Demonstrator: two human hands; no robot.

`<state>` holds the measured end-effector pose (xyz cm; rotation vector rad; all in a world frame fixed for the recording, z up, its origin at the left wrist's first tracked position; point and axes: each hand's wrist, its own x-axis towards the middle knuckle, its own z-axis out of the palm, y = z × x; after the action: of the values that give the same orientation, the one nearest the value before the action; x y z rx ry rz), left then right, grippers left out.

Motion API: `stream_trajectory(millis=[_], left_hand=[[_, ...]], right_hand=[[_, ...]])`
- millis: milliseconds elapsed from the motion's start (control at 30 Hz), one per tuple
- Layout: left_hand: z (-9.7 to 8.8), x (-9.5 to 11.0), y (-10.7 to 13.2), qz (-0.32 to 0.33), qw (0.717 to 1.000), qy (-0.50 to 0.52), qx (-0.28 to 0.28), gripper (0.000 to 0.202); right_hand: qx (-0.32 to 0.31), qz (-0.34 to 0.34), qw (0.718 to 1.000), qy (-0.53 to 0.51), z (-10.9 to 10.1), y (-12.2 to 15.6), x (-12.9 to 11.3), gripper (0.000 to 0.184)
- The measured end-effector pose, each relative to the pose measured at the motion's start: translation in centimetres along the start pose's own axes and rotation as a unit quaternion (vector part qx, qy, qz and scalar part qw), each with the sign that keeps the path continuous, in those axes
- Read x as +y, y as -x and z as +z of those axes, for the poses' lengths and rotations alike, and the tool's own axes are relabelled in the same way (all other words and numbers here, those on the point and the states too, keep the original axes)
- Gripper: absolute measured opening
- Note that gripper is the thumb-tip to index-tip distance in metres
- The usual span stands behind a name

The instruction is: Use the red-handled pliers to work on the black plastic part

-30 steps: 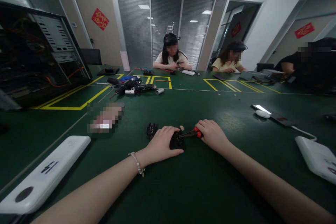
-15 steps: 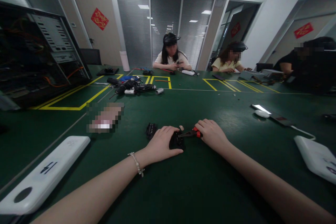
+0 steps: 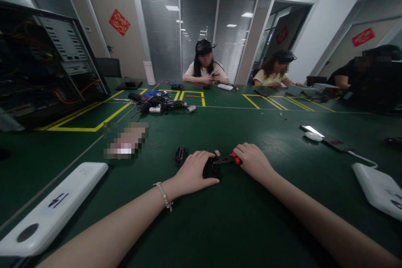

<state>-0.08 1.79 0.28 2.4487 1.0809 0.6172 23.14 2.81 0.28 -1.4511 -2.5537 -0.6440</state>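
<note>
My left hand [image 3: 194, 171] is curled over a small black part [image 3: 211, 169] and holds it down on the green table mat [image 3: 220, 217]. My right hand [image 3: 253, 160] is closed round the red handles of a pair of pliers [image 3: 229, 160]. The plier jaws point left and touch the black part's top. Another small black piece [image 3: 181, 155] lies just left of my left hand. A tiny pale bit [image 3: 217, 153] sits behind the black part.
An open computer case [image 3: 47, 63] stands at far left. A white box [image 3: 50, 213] lies near left, another white box [image 3: 378, 188] at right. A phone and white mouse [image 3: 314, 135] lie further right. Tools and cables [image 3: 157, 103] are piled behind. Three people sit across the table.
</note>
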Motion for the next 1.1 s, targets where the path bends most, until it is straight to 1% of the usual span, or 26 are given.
stream_trajectory(millis=[333, 767, 1100], left_hand=[[-0.06, 0.14, 0.02, -0.006, 1.000, -0.005, -0.005, 0.057], [-0.17, 0.07, 0.03, -0.002, 1.000, -0.001, 0.000, 0.059], [-0.01, -0.02, 0.08, 0.004, 1.000, -0.010, 0.007, 0.056]], right_hand=[[0.006, -0.014, 1.000, 0.009, 0.11, -0.10, 0.52, 0.020], [0.003, -0.007, 1.000, 0.009, 0.08, -0.07, 0.09, 0.024], [0.006, -0.016, 1.000, 0.014, 0.04, -0.10, 0.41, 0.021]])
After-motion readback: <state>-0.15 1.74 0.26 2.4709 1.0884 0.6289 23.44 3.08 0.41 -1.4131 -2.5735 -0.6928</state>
